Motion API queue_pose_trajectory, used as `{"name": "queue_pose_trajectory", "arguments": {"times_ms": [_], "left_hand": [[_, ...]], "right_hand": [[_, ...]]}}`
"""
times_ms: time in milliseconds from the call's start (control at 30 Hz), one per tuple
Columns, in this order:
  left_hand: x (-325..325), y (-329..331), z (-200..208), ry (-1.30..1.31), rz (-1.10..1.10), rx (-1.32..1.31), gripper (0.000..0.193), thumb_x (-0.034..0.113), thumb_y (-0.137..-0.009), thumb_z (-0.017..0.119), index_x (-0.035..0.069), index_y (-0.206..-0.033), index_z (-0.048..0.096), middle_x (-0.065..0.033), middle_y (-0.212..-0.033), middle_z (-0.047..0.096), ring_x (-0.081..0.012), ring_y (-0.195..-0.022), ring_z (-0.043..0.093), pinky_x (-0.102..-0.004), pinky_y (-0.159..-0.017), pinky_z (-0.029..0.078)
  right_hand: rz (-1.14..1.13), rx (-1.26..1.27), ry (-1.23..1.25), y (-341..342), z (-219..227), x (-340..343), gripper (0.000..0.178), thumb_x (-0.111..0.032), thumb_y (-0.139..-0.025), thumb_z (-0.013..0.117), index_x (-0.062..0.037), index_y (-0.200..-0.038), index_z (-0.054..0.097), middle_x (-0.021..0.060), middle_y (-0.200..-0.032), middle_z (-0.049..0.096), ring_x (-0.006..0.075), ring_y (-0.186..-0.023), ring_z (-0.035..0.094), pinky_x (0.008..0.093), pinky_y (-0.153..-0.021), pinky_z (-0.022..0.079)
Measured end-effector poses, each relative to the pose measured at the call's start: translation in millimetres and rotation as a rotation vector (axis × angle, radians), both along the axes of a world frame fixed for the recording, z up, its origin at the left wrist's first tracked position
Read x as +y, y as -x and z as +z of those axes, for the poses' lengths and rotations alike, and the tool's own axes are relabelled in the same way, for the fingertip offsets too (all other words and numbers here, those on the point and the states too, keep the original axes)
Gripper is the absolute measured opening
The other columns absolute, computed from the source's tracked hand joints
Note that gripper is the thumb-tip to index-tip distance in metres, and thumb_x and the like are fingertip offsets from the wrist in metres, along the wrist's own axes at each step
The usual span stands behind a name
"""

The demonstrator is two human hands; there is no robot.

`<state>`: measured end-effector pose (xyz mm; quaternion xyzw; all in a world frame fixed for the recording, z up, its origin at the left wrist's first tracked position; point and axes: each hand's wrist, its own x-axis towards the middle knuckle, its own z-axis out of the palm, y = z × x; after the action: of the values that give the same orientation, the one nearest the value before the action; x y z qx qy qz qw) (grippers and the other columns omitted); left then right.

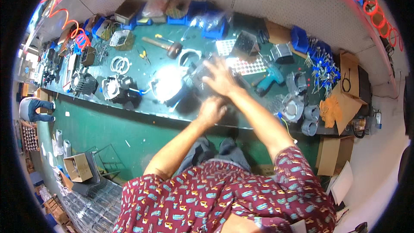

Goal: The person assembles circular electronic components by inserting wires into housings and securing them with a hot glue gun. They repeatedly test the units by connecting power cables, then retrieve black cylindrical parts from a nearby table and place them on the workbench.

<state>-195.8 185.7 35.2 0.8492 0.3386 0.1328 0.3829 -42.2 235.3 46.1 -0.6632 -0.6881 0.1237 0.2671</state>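
My right hand (221,77) reaches over a dark grey part (199,80) at the middle of the bench, its fingers spread and somewhat blurred. The part is smeared and half covered, so its kind does not show. Nearer the bench edge my left hand (211,111) is closed, with curled fingers; whatever it may hold is hidden. To the left, a bright glare covers a round metal housing (167,84). Behind it lies a pale metal ring (189,57). A teal power drill (269,80) rests to the right of my hands.
Motor assemblies (114,88) stand along the left of the green bench (146,71). A mallet (172,49) and yellow-handled pliers (143,55) lie behind. Blue bins (213,26) line the back. Grey housings (293,107), blue-tipped wires (323,69) and orange gloves (330,111) sit at right.
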Motion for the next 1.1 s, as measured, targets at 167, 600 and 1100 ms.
{"name": "queue_pose_trajectory", "arguments": {"times_ms": [167, 600, 1100], "left_hand": [[-17, 67, 4, 0.052, 0.218, -0.215, 0.016, 0.01, -0.082, 0.071, 0.001, -0.096, 0.069, -0.0163, -0.098, 0.069, -0.0373, -0.095, 0.064, -0.0433, -0.087, 0.05], [55, 155, 21, -0.433, 0.324, 0.031, 0.043, 0.007, -0.082, 0.071, 0.006, -0.124, 0.062, -0.0202, -0.141, 0.05, -0.0386, -0.134, 0.043, -0.057, -0.117, 0.023], [-10, 87, -23, 0.428, 0.079, -0.026, 0.035, 0.016, -0.091, 0.064, -0.004, -0.12, 0.062, -0.0241, -0.114, 0.066, -0.0412, -0.104, 0.063, -0.0428, -0.094, 0.049]], "right_hand": [[0.069, 0.049, 0.292, 20, -3, 52, 0.068, -0.036, -0.077, 0.075, -0.0264, -0.139, 0.048, 0.0192, -0.151, 0.039, 0.0451, -0.135, 0.04, 0.0558, -0.107, 0.043], [-0.06, 0.089, 0.079, -30, 27, -59, 0.06, -0.018, -0.066, 0.08, -0.0035, -0.116, 0.05, 0.0193, -0.114, 0.052, 0.0389, -0.111, 0.054, 0.0441, -0.097, 0.047], [-0.172, 0.192, 0.07, -35, 21, -149, 0.062, -0.006, -0.074, 0.078, -0.0043, -0.129, 0.048, 0.0231, -0.141, 0.05, 0.0381, -0.125, 0.054, 0.0431, -0.099, 0.049]]}}
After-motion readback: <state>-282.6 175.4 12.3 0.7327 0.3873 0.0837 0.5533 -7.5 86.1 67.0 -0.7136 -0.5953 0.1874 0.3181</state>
